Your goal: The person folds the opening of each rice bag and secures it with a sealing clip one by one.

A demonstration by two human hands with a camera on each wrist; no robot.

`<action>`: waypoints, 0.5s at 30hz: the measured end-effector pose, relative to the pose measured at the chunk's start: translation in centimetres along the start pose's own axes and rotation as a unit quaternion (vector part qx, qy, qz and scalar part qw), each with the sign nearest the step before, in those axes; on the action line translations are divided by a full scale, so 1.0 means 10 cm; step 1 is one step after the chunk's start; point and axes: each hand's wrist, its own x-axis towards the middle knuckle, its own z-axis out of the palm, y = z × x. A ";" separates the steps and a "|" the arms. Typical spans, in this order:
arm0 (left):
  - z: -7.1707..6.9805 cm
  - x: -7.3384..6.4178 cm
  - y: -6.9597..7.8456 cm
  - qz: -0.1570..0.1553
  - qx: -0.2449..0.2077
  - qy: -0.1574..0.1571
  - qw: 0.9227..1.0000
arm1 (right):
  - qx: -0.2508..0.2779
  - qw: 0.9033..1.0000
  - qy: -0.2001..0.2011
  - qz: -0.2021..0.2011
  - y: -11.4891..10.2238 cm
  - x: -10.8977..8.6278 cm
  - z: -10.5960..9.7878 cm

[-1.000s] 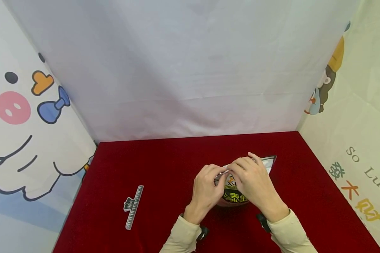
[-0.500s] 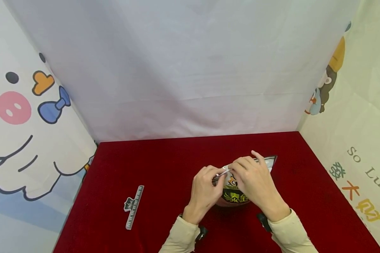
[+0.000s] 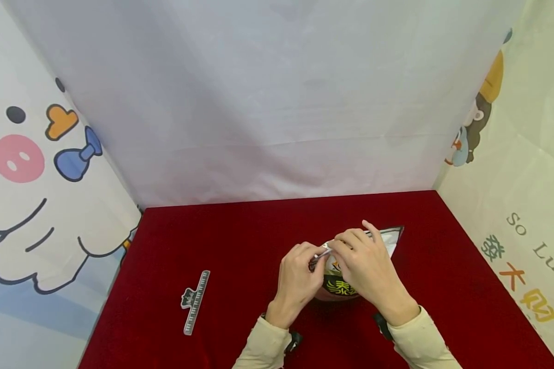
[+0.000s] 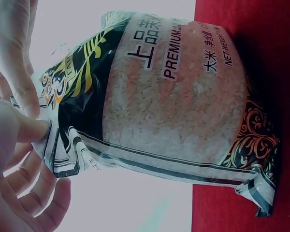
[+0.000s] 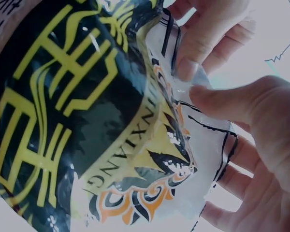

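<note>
A rice bag [image 4: 174,111] carries "PREMIUM," "NET WEIGHT," "上品" and "大米" in the left wrist view, and "INXIANG" in the right; the wall cloth [image 3: 503,184] reads "So Luc" and "發大财," while a clip [image 3: 196,302] bears what may be lettering, too small to read.

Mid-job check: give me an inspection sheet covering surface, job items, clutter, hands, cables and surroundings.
Surface: red cloth; looks flat where it shows.
Job items: one rice bag, standing on the cloth, grains visible through its front; whether its top is open, I cannot tell.
Clutter: one clip, lying apart from the bag, off to the person's left.
Hands: left hand and right hand both pinch the bag's top edge, close together.
Cables: nothing seen.
Surroundings: pale hangings at the back and both sides; the side ones carry cartoon prints, the right one also lettering.
</note>
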 end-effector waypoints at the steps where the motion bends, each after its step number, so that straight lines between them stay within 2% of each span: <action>1: 0.00 0.00 0.00 0.000 0.001 0.000 1.000 | 0.000 1.000 0.000 0.000 0.00 0.00 0.00; 15: -0.01 -0.07 -0.04 -0.004 -0.005 0.007 1.000 | 0.000 1.000 0.015 0.005 0.01 -0.01 0.00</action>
